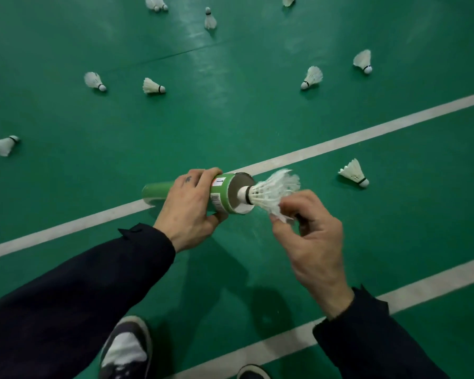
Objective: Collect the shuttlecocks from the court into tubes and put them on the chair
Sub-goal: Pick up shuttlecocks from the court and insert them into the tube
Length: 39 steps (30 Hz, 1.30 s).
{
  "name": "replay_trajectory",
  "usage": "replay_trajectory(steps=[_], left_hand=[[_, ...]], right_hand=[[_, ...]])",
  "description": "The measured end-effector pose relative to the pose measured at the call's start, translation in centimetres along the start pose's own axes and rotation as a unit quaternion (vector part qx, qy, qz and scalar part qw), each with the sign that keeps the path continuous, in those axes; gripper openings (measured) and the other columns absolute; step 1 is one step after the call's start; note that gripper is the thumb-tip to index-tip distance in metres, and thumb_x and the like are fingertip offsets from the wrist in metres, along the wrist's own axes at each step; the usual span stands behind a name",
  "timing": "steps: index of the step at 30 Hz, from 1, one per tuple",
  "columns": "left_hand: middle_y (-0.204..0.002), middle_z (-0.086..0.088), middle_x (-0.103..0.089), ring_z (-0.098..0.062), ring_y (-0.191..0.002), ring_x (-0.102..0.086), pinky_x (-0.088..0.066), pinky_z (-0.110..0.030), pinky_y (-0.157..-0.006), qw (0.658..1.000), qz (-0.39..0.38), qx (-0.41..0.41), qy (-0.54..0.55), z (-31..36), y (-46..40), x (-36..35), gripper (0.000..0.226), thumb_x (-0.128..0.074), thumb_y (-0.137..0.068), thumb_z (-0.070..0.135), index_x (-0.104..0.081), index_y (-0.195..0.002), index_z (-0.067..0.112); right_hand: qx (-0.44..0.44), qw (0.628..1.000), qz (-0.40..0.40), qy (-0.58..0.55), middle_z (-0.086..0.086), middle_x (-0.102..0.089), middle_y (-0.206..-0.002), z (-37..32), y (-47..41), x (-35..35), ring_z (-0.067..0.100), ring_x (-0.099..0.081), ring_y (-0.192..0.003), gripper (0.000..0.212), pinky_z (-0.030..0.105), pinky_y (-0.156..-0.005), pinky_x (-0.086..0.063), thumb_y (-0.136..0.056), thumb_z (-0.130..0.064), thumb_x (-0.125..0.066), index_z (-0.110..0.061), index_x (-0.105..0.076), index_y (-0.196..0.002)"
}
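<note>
Left hand [188, 207] grips green tube [203, 193] | my right hand [309, 236] pinches feathers, shuttlecock [268, 191] cork at mouth | I'd keep it centred, push straight | more strewn on court floor [230, 119]

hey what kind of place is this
Most likely an indoor badminton court: a green sports floor with white boundary lines, and feather shuttlecocks scattered across it.
</note>
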<state>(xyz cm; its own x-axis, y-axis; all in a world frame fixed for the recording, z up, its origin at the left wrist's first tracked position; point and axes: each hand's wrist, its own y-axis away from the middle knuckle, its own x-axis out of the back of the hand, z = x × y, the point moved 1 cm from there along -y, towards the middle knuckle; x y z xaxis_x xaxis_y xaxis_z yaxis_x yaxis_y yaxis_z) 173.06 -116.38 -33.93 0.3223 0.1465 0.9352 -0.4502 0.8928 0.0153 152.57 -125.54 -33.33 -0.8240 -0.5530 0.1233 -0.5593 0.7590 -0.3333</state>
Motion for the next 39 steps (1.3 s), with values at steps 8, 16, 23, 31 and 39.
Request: replay_trajectory(steps=[8, 16, 23, 31, 39], left_hand=[[-0.147, -0.009, -0.048, -0.033, -0.133, -0.043, -0.036, -0.053, -0.116, 0.990, -0.008, -0.137, -0.015, 4.2, -1.9, -2.6, 0.083, -0.079, -0.079, 0.031, -0.037, -0.149, 0.023], [-0.145, -0.009, -0.049, -0.033, -0.129, -0.044, -0.036, -0.051, -0.113, 0.964, -0.036, -0.259, 0.040, 7.2, -3.6, -4.9, 0.086, -0.080, -0.072, 0.022, -0.040, -0.148, 0.020], [-0.142, -0.010, -0.049, -0.034, -0.127, -0.046, -0.040, -0.051, -0.112, 0.964, -0.024, -0.238, 0.114, 3.5, -6.8, -2.8, 0.083, -0.079, -0.076, 0.029, -0.040, -0.148, 0.018], [-0.147, -0.009, -0.046, -0.034, -0.135, -0.041, -0.036, -0.053, -0.117, 0.961, -0.022, -0.265, 0.075, 2.7, -9.9, 0.8, 0.088, -0.080, -0.073, 0.025, -0.035, -0.149, 0.023], [-0.145, -0.011, -0.048, -0.034, -0.132, -0.044, -0.039, -0.055, -0.113, 0.979, 0.021, -0.190, 0.065, 1.4, -13.7, -1.9, 0.080, -0.082, -0.080, 0.031, -0.039, -0.147, 0.021]], right_hand=[[-0.139, 0.918, -0.252, 0.273, -0.018, -0.062, -0.120, -1.3, -0.5, 2.2, -0.017, -0.052, -0.078, 0.047, 0.015, -0.075, -0.042, -0.091, -0.022, -0.055, -0.034, -0.059, -0.137], [-0.348, 0.861, -0.233, 0.288, 0.009, -0.072, -0.085, -2.6, -1.1, 2.2, 0.027, -0.076, -0.065, 0.037, 0.046, -0.061, -0.065, -0.091, -0.029, -0.051, -0.017, -0.054, -0.125], [-0.249, 0.871, -0.192, 0.377, -0.014, -0.060, -0.062, -4.9, -4.0, -0.6, 0.014, -0.069, -0.068, 0.013, 0.028, -0.059, -0.046, -0.095, -0.035, -0.060, -0.023, -0.056, -0.090], [-0.336, 0.838, -0.273, 0.331, 0.005, -0.077, -0.086, -5.1, -8.9, -2.5, 0.018, -0.075, -0.069, 0.020, 0.035, -0.067, -0.063, -0.102, -0.033, -0.056, -0.018, -0.055, -0.115], [-0.233, 0.970, 0.005, 0.069, 0.003, -0.078, -0.097, 3.5, -9.4, 6.1, 0.014, -0.066, -0.061, 0.014, 0.031, -0.059, -0.054, -0.098, -0.018, -0.061, -0.021, -0.074, -0.102]])
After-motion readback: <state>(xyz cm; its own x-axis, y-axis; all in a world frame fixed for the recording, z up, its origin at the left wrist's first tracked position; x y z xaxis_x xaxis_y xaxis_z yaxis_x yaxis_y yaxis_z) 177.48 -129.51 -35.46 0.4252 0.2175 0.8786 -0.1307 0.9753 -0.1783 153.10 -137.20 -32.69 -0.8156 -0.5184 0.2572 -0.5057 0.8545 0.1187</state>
